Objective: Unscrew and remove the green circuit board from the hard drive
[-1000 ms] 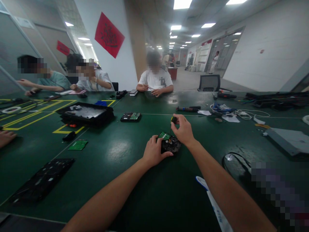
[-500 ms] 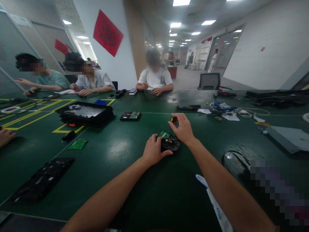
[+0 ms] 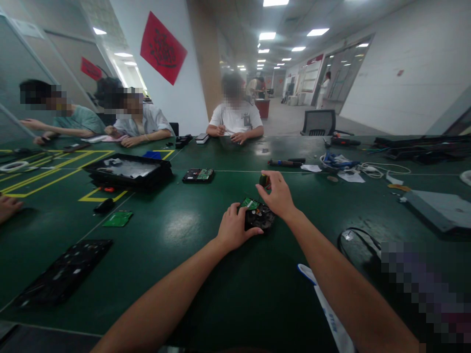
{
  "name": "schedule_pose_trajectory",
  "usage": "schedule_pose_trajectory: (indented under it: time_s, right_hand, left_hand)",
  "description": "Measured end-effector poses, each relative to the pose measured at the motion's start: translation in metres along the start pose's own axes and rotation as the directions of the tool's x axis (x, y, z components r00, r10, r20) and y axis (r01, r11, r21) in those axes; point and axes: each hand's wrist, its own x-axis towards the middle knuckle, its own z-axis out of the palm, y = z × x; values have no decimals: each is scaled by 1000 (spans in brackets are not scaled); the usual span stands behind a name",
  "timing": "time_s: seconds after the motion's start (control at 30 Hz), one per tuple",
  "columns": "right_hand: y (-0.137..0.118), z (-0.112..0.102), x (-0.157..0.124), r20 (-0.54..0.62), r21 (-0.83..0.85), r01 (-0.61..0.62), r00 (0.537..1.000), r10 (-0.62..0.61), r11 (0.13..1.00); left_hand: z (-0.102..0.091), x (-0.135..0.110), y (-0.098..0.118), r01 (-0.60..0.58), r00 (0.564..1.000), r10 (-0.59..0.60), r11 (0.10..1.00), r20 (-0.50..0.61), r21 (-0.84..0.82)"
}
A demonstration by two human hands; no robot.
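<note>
A small black device (image 3: pixel 259 218) with a green circuit board on top lies on the green table (image 3: pixel 191 274) straight ahead. My left hand (image 3: pixel 233 229) grips its near left side, thumb along the front edge. My right hand (image 3: pixel 277 195) is closed round the black and yellow handle of a small screwdriver (image 3: pixel 263 180), held upright with its tip down on the device. The tip itself is hidden behind my fingers.
A second hard drive (image 3: pixel 199 175) and a black tray (image 3: pixel 128 171) lie further back on the left. A green board (image 3: pixel 118 218) and a black keyboard-like panel (image 3: pixel 62 272) sit at the near left. Cables and tools (image 3: pixel 346 165) lie at the right. Several people sit across the table.
My right hand has turned slightly on the screwdriver handle and shifted a little up and left. The left hand and device stay put.
</note>
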Motion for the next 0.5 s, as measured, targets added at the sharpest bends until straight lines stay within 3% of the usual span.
schedule_pose_trajectory:
  time_s: [0.37, 0.5]
  right_hand:
    - [-2, 0, 0, -5, 24, -11, 1000, 11, 1000]
    - [-1, 0, 1, -16, 67, 2, 1000, -1, 998]
  left_hand:
    - [1, 0, -6, -1, 1000, 0, 1000, -27, -17]
    - [1, 8, -21, -25, 997, 14, 988, -76, -149]
